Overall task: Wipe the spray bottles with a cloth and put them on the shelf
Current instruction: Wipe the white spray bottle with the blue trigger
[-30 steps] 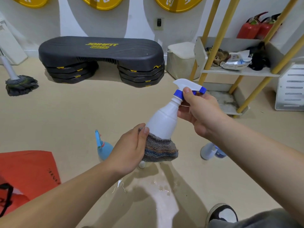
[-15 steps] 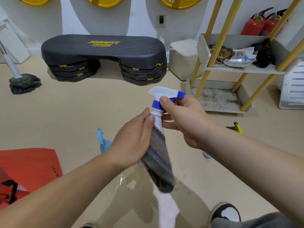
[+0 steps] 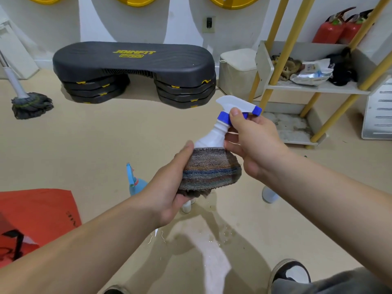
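My right hand (image 3: 252, 143) grips the neck of a white spray bottle (image 3: 214, 134) with a blue collar and nozzle tip, held tilted in mid-air. My left hand (image 3: 169, 187) holds a striped grey-brown cloth (image 3: 210, 170) wrapped around the bottle's lower body, which is hidden by the cloth. A light blue spray bottle (image 3: 135, 181) stands on the floor behind my left wrist. Another white bottle (image 3: 268, 194) lies on the floor, mostly hidden by my right forearm. The yellow-legged shelf (image 3: 318, 87) stands at the right.
A black step platform (image 3: 133, 66) sits by the back wall, with a mop (image 3: 29, 102) at the left. An orange bag (image 3: 36, 213) lies at the lower left. The floor below my hands is wet. Fire extinguishers (image 3: 339, 28) stand behind the shelf; my shoe (image 3: 290, 272) shows at the bottom.
The cloth slid up toward the bottle's neck half a second ago and is now back down around its lower body. The bottle tilted and moved slightly.
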A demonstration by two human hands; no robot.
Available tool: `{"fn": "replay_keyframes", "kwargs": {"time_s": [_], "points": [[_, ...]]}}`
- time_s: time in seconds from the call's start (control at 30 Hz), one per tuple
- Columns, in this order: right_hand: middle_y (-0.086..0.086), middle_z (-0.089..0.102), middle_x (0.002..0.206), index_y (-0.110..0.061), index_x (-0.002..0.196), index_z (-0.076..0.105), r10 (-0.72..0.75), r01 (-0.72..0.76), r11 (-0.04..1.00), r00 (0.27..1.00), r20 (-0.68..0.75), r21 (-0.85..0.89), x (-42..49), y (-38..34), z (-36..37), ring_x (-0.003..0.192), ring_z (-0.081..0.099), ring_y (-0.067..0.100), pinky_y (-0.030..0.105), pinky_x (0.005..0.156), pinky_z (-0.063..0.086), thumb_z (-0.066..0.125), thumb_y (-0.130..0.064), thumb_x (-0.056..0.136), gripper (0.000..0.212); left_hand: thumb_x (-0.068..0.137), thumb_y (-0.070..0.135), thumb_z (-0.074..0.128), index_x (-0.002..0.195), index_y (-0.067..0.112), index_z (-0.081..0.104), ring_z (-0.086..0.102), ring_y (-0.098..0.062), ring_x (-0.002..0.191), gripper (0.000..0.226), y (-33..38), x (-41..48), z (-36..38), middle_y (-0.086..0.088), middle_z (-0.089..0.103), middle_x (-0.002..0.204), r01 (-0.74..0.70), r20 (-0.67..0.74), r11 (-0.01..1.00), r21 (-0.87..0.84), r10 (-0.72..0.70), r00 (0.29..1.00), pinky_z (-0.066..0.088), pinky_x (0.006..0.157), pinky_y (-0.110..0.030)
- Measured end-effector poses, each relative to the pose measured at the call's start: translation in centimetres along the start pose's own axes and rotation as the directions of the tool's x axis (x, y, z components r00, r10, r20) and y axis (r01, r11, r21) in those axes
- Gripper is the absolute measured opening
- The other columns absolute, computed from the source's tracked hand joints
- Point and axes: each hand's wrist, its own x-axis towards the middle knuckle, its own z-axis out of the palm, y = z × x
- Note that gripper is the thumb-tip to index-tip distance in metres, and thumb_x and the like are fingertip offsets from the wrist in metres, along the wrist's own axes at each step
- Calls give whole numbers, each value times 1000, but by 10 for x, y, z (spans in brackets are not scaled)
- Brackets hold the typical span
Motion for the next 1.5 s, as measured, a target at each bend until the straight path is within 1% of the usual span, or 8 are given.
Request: {"fn": "replay_keyframes", "kwargs": {"time_s": [0.23,0.37,0.53,0.63,0.93,1.03,1.17,1.5], "points": [[11,77,113,-15,111,67,62,-64,998,991,-118,-14,4,-2,-5,101,77,30,46,87,64,61,-26,105,14,111,49,36,107,7,64,72,-28,89,51,-12,5,-1,-16,75,103,-147,-202,924,352,229,952,56,81,-37],[6,77,111,-22,108,70,-60,51,987,996,-60,-152,-2,-3,1,105,75,27,46,94,62,62,-33,103,14,111,43,33,101,15,50,60,-23,92,35,-19,0,2,-1,63,94,-326,-54,711,623,455,889,42,71,-23],[-4,73,82,-18,97,73,-237,277,839,961,144,-469,-18,8,17,77,68,13,34,77,58,66,-38,99,21,110,42,34,158,23,33,48,-12,137,51,-10,0,-1,12,51,147,-465,134,505,727,560,818,38,112,-29],[-4,68,74,-14,98,73,-170,247,857,964,205,-452,-28,13,22,65,62,5,24,65,51,65,-32,101,19,109,38,35,136,27,51,62,-20,111,34,2,0,-4,8,66,118,-546,176,433,717,646,743,52,94,-48],[0,63,78,-16,84,63,7,162,850,948,319,-501,-33,3,32,77,61,18,41,83,55,62,-27,77,13,110,35,39,105,36,60,66,-15,93,21,12,3,-14,9,70,94,-501,13,622,603,619,785,56,86,-48],[15,76,104,-16,93,67,-4,112,897,969,246,-428,-20,1,29,100,73,32,51,99,58,65,-14,89,5,111,36,42,107,36,63,66,-6,89,22,22,2,-19,17,72,93,-524,60,646,555,597,800,52,79,-30],[11,73,103,-7,109,71,98,48,926,928,360,-373,-14,3,20,91,67,20,42,98,56,63,-20,103,17,110,44,44,103,37,70,65,9,83,28,33,-4,-26,24,74,93,-492,150,691,530,494,856,44,69,-11],[4,70,100,-3,118,66,13,180,906,893,450,-383,-18,8,14,85,63,10,23,78,49,58,-24,106,25,109,53,42,103,43,71,71,-7,95,31,35,-13,-22,16,77,99,-468,132,763,447,461,877,53,88,-34]]}}
